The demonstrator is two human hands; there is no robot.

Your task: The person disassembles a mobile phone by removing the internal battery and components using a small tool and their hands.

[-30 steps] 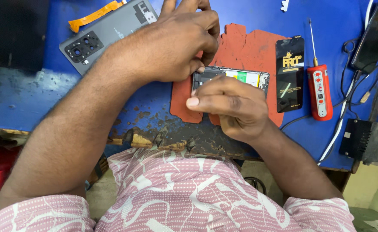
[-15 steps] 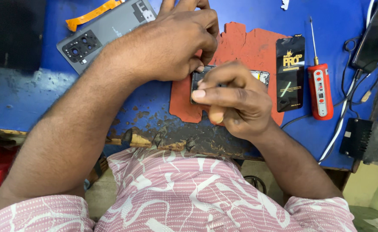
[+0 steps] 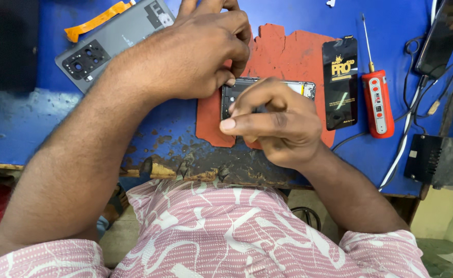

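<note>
Red and ragged, the rubber mat (image 3: 288, 49) lies near the blue tabletop's (image 3: 20, 128) front edge and carries an opened phone frame (image 3: 301, 87). The left hand (image 3: 200, 51) curls narrow, fingertips pinching the frame's left end; the right hand (image 3: 278, 123) closes over its middle. A grey back cover (image 3: 108, 44) lies toward the far-left corner, a red screwdriver (image 3: 377, 100) toward the right edge.

Two hands work here, the left hand (image 3: 195, 51) and the right hand (image 3: 275, 121), over one opened phone frame (image 3: 267, 90) on one red mat (image 3: 288, 51). Around them lie one grey back cover (image 3: 110, 44), one black screen-protector packet (image 3: 339, 82) and one red screwdriver (image 3: 377, 100) (plus one orange strip (image 3: 95, 20)).
</note>
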